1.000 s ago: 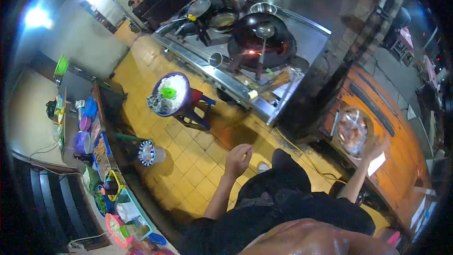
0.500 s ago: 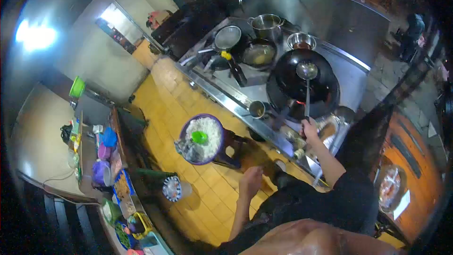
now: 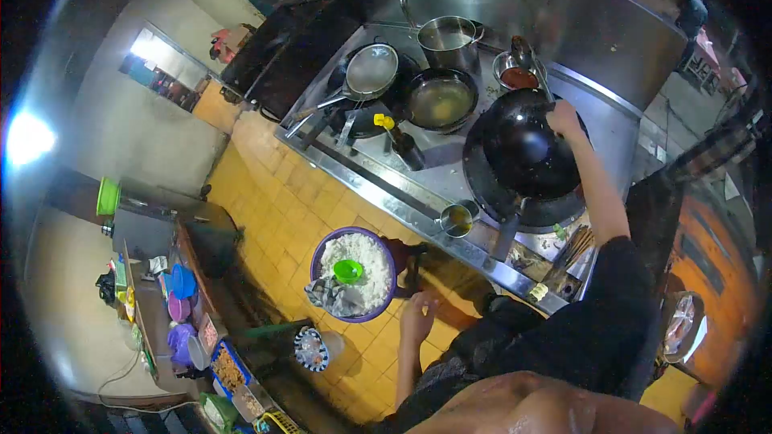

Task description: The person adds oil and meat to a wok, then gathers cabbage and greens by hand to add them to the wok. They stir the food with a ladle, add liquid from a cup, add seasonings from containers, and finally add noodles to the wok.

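Note:
Over the far side of the black wok (image 3: 531,145), my right hand (image 3: 566,119) grips the handle of a ladle (image 3: 522,51). The ladle's head is at a metal bowl (image 3: 504,63) of red sauce behind the wok. Some oily shine and small specks mark the wok's inside. Lower down, my left hand (image 3: 417,316) hangs with fingers loosely curled and nothing seen in them. Close to it stands a purple tub (image 3: 392,273) of white rice (image 3: 366,255), with a green scoop (image 3: 348,271) and a grey cloth (image 3: 336,298).
On the steel stove stand a pot (image 3: 448,34), a pan of oil (image 3: 442,103), a strainer (image 3: 371,72), a yellow-capped bottle (image 3: 404,146) and a metal cup (image 3: 457,220). A shelf with food trays (image 3: 230,370) runs along the left. An orange table (image 3: 704,273) stands at the right.
My right hand has moved up and forward, carrying the ladle from the wok to the red-sauce bowl. My left hand stays low, near the tub. The view has shifted.

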A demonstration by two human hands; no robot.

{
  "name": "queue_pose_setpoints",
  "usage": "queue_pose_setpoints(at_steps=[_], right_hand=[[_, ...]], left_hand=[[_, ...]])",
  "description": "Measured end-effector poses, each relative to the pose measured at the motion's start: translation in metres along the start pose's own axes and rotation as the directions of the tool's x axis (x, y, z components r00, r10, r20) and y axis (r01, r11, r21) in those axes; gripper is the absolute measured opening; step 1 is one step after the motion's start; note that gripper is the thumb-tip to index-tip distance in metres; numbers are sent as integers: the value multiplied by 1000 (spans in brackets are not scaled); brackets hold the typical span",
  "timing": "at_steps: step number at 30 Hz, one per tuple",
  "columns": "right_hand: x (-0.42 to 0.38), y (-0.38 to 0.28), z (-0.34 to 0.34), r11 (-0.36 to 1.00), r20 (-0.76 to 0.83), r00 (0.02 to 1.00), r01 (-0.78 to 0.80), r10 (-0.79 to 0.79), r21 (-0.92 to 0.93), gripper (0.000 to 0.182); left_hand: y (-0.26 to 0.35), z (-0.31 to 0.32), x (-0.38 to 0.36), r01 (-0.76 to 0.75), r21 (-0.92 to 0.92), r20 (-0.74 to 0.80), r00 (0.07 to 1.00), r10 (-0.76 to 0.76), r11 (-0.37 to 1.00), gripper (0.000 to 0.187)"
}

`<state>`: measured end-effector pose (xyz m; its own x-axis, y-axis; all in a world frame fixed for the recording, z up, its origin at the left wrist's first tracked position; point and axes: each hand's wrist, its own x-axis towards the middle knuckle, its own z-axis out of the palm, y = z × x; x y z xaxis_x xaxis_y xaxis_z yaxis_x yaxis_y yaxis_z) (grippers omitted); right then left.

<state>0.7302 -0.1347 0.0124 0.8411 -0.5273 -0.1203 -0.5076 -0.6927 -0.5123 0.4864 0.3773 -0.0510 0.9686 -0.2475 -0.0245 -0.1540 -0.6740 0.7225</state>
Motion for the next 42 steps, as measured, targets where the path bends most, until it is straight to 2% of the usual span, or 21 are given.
queue_pose_setpoints(at_steps=[2, 5, 9, 11, 14, 16, 18, 20, 23, 24, 26, 27, 28, 30, 34, 35, 37, 38, 40, 41, 42], right_hand=[[41, -13, 6, 989, 49, 996, -72, 79, -127, 30], [55, -39, 5, 909, 82, 996, 66, -35, -412, 29], [93, -38, 26, 865, 74, 989, 148, -129, -480, 30], [93, -44, 21, 995, 169, 980, -104, 103, -3, 20], [94, -57, 0, 639, 434, 862, -491, 261, 592, 8], [54, -72, -20, 688, 410, 895, -410, 176, 598, 9], [49, -56, -13, 232, 536, 830, -558, 155, 797, 10], [43, -36, -5, 113, 615, 779, -627, 123, 771, 17], [-11, -30, -19, 111, 518, 828, -548, 215, 829, 9], [-33, -29, -28, 144, 493, 847, -523, 198, 840, 10], [-79, -30, -44, 146, 456, 862, -492, 220, 858, 11], [-103, -30, -51, 205, 388, 895, -431, 218, 879, 11], [-128, -29, -57, 266, 324, 921, -374, 215, 888, 11], [-170, -12, -62, 226, 328, 917, -377, 229, 898, 11], [-234, 4, -47, 242, 345, 890, -420, 298, 875, 9], [-257, -12, -48, 469, 225, 951, -301, 212, 830, 9], [-273, -9, -28, 317, 273, 887, -397, 372, 861, 6], [-277, 2, -16, 513, 184, 928, -335, 323, 790, 7], [-286, 15, 9, 590, 166, 929, -341, 331, 732, 7], [-298, -9, 7, 598, 161, 903, -388, 397, 701, 8], [-302, 1, 24, 546, 87, 933, -279, 350, 790, 25]], left_hand=[[2, -5, -3, 4, 8, 113, 994, -5, 1000, 23], [-32, -3, -18, 71, -1, 182, 981, -69, 998, 27], [-64, -18, -22, 132, 16, 241, 962, -132, 991, 31], [-78, -30, -13, 156, 20, 260, 953, -156, 988, 32], [-83, -43, 14, 120, 42, 291, 948, -127, 992, 32], [-103, -33, 32, 35, 26, 334, 942, -42, 999, 31], [-84, -28, 62, 4, -58, 459, 888, 24, 998, 31], [-62, -14, 85, 8, -203, 538, 837, 105, 979, 31], [-55, 43, 106, 60, -529, 647, 673, 357, 847, 36], [-50, 65, 110, 194, -575, 704, 613, 360, 795, 39], [-22, 79, 125, 296, -533, 786, 519, 335, 793, 46], [-13, 101, 126, 480, -488, 834, 503, 226, 729, 44], [-33, 155, 142, 394, -347, 892, 418, 170, 851, 52], [17, 153, 143, 668, -397, 898, 425, 116, 630, 63], [48, 184, 148, 756, -405, 896, 439, 61, 514, 38], [39, 197, 149, 741, -409, 895, 440, 74, 533, 30], [27, 203, 154, 686, -431, 895, 410, 178, 587, 19], [31, 189, 156, 676, -439, 887, 430, 167, 591, 23], [15, 180, 170, 564, -527, 832, 494, 251, 636, 28], [48, 122, 167, 247, -491, 692, 693, 202, 836, 27], [36, 134, 177, 344, -433, 756, 642, 127, 833, 25]])
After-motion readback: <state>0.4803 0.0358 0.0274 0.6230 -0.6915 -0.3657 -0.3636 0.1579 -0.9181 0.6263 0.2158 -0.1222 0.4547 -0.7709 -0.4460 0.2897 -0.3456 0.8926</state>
